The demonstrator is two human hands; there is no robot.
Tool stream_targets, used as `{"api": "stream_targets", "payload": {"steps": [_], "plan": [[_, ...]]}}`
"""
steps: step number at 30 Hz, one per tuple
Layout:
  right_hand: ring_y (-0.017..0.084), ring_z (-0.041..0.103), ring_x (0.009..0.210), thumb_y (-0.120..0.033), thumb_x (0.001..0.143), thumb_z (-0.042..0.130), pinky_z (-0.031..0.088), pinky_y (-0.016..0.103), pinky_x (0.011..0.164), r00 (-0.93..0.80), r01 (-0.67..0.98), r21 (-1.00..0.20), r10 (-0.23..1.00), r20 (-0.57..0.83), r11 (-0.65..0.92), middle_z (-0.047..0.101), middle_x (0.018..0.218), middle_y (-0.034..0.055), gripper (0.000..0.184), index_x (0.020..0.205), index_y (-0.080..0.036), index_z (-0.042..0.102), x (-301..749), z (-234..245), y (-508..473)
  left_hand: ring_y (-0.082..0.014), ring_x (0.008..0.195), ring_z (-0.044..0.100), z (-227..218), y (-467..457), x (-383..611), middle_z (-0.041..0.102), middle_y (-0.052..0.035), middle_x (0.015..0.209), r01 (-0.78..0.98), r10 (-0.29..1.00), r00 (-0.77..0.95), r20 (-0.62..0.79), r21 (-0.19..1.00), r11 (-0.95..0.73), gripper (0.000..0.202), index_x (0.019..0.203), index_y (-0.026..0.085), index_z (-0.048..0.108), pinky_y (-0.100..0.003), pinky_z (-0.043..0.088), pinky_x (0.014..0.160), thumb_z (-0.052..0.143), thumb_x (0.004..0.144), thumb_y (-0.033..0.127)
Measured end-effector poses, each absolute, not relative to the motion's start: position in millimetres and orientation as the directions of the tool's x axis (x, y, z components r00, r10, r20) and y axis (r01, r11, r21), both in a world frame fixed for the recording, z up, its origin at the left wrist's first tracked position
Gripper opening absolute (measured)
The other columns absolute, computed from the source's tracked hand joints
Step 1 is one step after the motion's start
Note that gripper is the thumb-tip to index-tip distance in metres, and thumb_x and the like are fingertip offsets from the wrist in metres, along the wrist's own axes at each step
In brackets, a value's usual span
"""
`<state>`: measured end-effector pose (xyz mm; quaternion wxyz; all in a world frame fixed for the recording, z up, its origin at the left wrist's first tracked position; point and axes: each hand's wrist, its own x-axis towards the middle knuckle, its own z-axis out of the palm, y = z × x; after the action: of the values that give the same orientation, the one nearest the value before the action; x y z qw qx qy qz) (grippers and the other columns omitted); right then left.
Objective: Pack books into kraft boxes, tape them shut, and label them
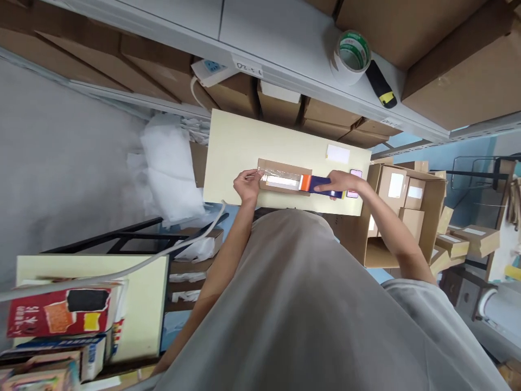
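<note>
Shirt [301, 293]: grey, on the near side of the carton [301, 168].
Left hand [247, 186]: at the carton's left end, thumb and fingertips pinching clear film [273, 170].
Right hand [340, 182]: just right of the carton, fingers wrapped over the blue-orange block [315, 182].
Block: orange end over the carton's right part, blue end reaching past its edge.
Carton: brown, lying between the hands on the pale table [240, 146]; film stretches along its top.
Label [280, 181]: white, within the carton's outline.
Phone [355, 173]: right of the carton, screen lit, partly under the right wrist.
Slip [337, 153]: white, beyond the carton to the right.
Open box [434, 217]: well right of the carton, smaller boxes inside.
Shelf [280, 38]: beyond the carton, bearing a tape roll [334, 65] and black-yellow handle [378, 80].
</note>
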<state>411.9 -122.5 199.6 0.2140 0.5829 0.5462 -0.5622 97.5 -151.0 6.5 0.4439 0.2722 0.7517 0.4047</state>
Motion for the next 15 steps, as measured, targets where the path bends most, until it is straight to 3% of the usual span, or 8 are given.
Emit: {"api": "stream_targets", "payload": {"steps": [3,6,10,15], "plan": [[0.024,0.075,0.063,-0.082,0.079,0.092,0.054,0.034,0.065,-0.209,0.829,-0.350,0.339,-0.917,-0.436,0.080,0.067,0.0088,0.065,0.074,-0.019,0.080,468,204,-133,-0.0162,0.071,0.060,4,-152,100,0.071,-0.0021,0.079,0.093,0.769,-0.486,-0.416,0.850,0.519,0.013,0.087,0.019,0.079,-0.030,0.052,0.070,0.085,0.077,0.025],[0.025,0.078,0.065,-0.080,0.083,0.091,0.055,0.034,0.065,-0.176,0.834,-0.317,0.328,-0.928,-0.451,0.082,0.071,0.0102,0.063,0.078,-0.019,0.080,497,187,-138,-0.0152,0.070,0.059,3,-152,103,0.071,-0.0025,0.081,0.121,0.765,-0.501,-0.405,0.842,0.525,0.013,0.088,0.017,0.078,-0.028,0.051,0.068,0.085,0.079,0.023],[0.026,0.081,0.073,-0.078,0.095,0.084,0.057,0.034,0.071,-0.083,0.944,-0.191,0.366,-0.927,-0.269,0.084,0.078,0.0135,0.064,0.077,-0.016,0.079,488,149,-141,-0.0134,0.070,0.058,9,-152,108,0.073,-0.0028,0.085,0.159,0.752,-0.520,-0.406,0.819,0.552,0.012,0.091,0.015,0.080,-0.027,0.052,0.070,0.085,0.083,0.021],[0.034,0.084,0.101,-0.075,0.100,0.081,0.060,0.036,0.082,-0.020,0.991,-0.087,0.533,-0.846,-0.101,0.087,0.109,0.0215,0.066,0.117,-0.012,0.083,448,110,-152,-0.0141,0.074,0.060,16,-152,114,0.074,-0.0026,0.087,0.175,0.726,-0.560,-0.399,0.800,0.574,0.013,0.095,0.014,0.081,-0.027,0.054,0.074,0.085,0.084,0.019]]}}
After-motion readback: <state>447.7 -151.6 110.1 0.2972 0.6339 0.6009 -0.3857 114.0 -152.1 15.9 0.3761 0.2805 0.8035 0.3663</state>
